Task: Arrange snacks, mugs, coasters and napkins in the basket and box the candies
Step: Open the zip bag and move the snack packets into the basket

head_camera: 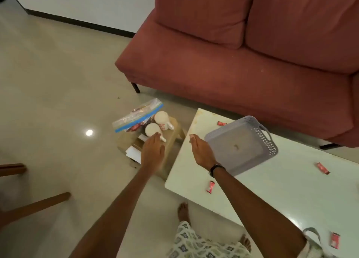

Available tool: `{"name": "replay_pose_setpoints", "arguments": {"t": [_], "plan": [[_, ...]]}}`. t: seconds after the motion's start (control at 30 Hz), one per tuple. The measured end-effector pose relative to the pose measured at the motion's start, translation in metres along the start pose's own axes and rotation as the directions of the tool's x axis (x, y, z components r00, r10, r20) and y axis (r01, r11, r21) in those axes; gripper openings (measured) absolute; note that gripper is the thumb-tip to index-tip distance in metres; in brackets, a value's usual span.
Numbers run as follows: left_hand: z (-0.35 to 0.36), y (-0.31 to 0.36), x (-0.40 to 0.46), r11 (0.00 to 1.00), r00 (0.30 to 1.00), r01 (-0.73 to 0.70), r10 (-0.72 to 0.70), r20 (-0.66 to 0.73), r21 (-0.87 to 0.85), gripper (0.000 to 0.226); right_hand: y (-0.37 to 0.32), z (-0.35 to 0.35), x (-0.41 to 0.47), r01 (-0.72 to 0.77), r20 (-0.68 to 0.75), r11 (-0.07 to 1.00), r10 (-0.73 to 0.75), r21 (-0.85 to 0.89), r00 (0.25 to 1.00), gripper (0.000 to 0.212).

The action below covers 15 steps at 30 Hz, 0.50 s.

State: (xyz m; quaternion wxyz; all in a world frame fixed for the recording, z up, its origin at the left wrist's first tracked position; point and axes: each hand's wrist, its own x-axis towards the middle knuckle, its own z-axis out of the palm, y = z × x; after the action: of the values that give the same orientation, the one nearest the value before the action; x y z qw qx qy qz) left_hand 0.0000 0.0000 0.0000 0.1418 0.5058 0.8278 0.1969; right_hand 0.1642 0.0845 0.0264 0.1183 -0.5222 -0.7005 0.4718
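An empty grey plastic basket [240,147] stands on the white low table [272,191]. Several red candies lie loose on the table, one [210,187] near its front edge and another [322,168] to the right. On a small wooden stool [172,139] left of the table lie two white mugs [153,130] [162,119], a zip bag of snacks [138,116] and white napkins [134,152]. My left hand [152,152] reaches over the stool, fingertips at the nearer mug's handle, holding nothing. My right hand [202,150] hovers flat above the table's left edge, empty.
A red sofa [242,63] stands behind the table and stool. Wooden chair legs [35,205] show at the lower left. My bare feet [183,212] are on the tiled floor by the table's front corner. A grey handle [312,236] pokes in at the lower right.
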Motion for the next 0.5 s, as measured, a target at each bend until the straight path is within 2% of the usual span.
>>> {"name": "replay_pose_setpoints", "arguments": {"t": [0.17,0.33,0.5], "plan": [[-0.012,-0.079,0.061,0.968,0.999,-0.006,-0.003,0.037,0.252,0.049,-0.042,0.052,0.049,-0.055,0.159,0.998,0.054,0.001,0.986,0.045],[0.002,-0.125,0.105,0.868,0.990,-0.125,0.076,0.121,0.480,0.054,-0.068,0.101,0.100,-0.132,0.227,0.964,0.078,0.231,0.971,0.042],[0.011,-0.153,0.136,0.756,0.974,-0.151,0.006,0.224,0.636,0.066,-0.062,0.129,0.125,-0.182,0.257,0.927,0.098,0.329,0.962,0.042]]}}
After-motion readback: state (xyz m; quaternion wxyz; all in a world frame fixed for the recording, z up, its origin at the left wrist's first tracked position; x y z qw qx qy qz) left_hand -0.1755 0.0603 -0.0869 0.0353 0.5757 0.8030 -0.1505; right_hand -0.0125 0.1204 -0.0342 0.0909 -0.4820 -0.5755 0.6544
